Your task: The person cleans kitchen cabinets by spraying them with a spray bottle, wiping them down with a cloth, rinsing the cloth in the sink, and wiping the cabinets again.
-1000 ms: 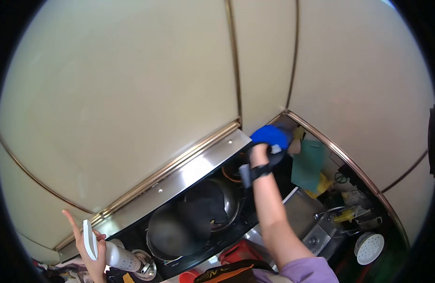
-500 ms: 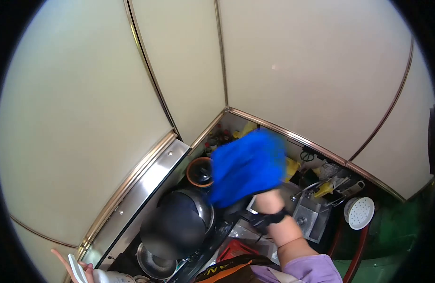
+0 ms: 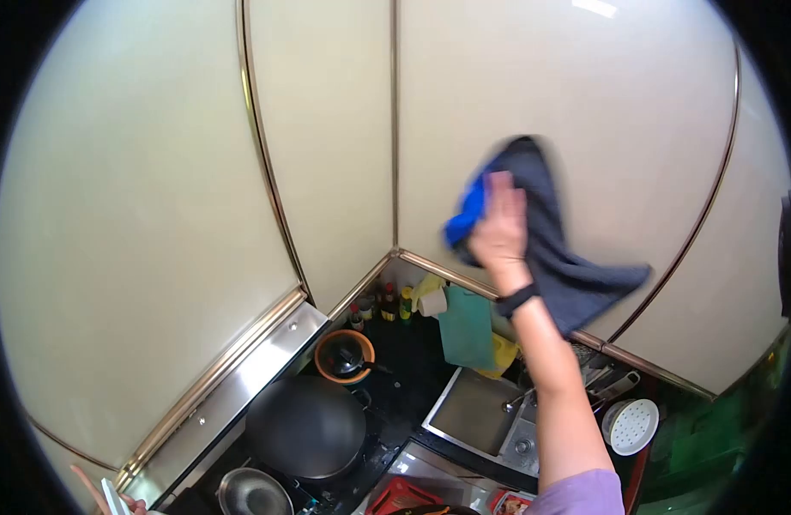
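Observation:
My right hand [image 3: 504,225], with a dark band on its wrist, presses a cloth [image 3: 550,232] against the right cabinet door [image 3: 618,129]. The cloth is dark grey on one face and bright blue on the other. Its upper part is smeared by motion, and a corner trails to the lower right. At the bottom left edge, my left hand [image 3: 88,489] is closed around a white spray bottle [image 3: 115,498]. Only the bottle's white head shows, and one finger sticks out.
Below the cabinets are a black wok [image 3: 305,425], a steel pan [image 3: 251,493], an orange-rimmed pot [image 3: 323,354] and a sink [image 3: 473,416]. Bottles [image 3: 389,305] and a green board [image 3: 467,326] stand in the corner. A white colander [image 3: 633,427] sits at right.
My right hand has carried the cloth up from over the counter onto the right cabinet door, turning its grey face outward. The view has shifted, and less of the spray bottle shows.

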Demonstrator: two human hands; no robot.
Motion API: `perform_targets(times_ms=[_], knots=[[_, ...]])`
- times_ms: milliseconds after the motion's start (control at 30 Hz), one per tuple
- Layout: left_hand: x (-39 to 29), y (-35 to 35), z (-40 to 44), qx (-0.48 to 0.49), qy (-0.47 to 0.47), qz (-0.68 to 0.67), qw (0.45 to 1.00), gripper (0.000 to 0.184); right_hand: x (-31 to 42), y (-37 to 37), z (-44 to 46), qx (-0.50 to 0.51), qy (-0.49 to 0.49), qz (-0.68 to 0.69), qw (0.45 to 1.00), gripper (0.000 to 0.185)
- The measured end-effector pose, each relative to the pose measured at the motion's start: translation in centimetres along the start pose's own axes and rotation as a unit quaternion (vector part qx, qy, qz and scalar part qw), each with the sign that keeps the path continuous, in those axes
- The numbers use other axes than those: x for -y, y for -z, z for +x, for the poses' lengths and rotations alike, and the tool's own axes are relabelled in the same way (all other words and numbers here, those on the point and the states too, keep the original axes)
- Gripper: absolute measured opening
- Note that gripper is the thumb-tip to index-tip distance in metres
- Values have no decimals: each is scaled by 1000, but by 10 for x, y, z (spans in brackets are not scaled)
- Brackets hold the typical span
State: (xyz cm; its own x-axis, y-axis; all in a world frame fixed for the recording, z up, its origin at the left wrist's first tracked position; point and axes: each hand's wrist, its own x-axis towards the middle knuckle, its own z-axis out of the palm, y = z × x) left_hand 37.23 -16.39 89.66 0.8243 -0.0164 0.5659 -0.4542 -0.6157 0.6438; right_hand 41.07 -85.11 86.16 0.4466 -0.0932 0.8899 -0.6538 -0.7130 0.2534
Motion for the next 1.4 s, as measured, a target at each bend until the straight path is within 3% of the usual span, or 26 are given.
perform_targets(times_ms=[67,100,133,167,267,300,333,367,400,433,500,533,633,733,867,900,967,1033,1100,1167,1200,1233,1300,1333,1367,1400], knots=[[-4,-1,1,0,34,5,999,84,52,-51,-11,-2,153,56,987,61],[-6,1,0,3,73,16,997,85,68,-89,-31,38,143,376,915,59],[-5,2,0,-5,72,16,997,85,87,-135,-67,100,107,476,867,58],[-4,4,-1,3,77,1,997,85,93,-163,-94,151,106,487,854,58],[-5,10,-2,17,81,-5,997,85,53,-111,-121,68,163,328,928,31],[-8,12,-1,23,77,9,997,86,29,-80,-110,141,93,424,890,15],[-16,12,0,17,75,43,996,86,-1,-77,-116,238,107,257,930,16],[-9,18,-2,11,76,33,997,86,-36,-41,-98,47,150,214,964,21],[6,25,-2,29,12,83,996,87,-65,16,-76,192,-48,243,950,31],[14,27,-2,47,-53,132,989,87,-94,71,-42,307,-142,57,939,44],[15,25,-2,46,-12,71,996,87,-158,124,-6,-2,-132,-199,971,55],[19,26,-2,44,-27,85,995,87,-172,164,31,-118,-131,-172,969,61],[6,22,0,30,-27,90,995,88,-261,185,132,-119,-138,-479,859,67],[16,25,-5,34,-17,112,993,88,-213,220,233,-88,-167,-426,885,65],[26,4,-5,-81,15,-2,997,95,-153,179,299,-174,-64,-331,925,58],[24,-1,-6,-93,24,-5,995,98,-124,172,286,-172,0,-223,960,57],[19,4,-10,-54,10,6,998,98,-67,135,252,-69,58,-283,955,52],[11,5,-15,-43,50,-26,997,98,-23,82,190,-148,152,-27,977,52],[5,7,-24,-53,65,-64,994,98,5,29,112,-20,151,159,975,58],[11,19,-40,-59,86,-108,989,98,21,10,23,86,165,63,980,53],[15,30,-49,-53,102,-80,990,97,6,-37,-21,116,139,130,975,50],[18,40,-58,-48,117,-53,991,97,11,-16,-37,171,59,305,935,45],[22,56,-74,-65,131,-53,988,97,8,-18,-49,394,-64,189,897,44],[27,65,-82,-53,122,-21,991,96,20,4,-40,393,-59,186,899,44],[31,70,-90,-39,113,13,993,96,37,29,-35,172,-75,328,926,42],[35,70,-95,-63,123,-9,990,95,60,62,-25,-61,-86,451,886,41]])
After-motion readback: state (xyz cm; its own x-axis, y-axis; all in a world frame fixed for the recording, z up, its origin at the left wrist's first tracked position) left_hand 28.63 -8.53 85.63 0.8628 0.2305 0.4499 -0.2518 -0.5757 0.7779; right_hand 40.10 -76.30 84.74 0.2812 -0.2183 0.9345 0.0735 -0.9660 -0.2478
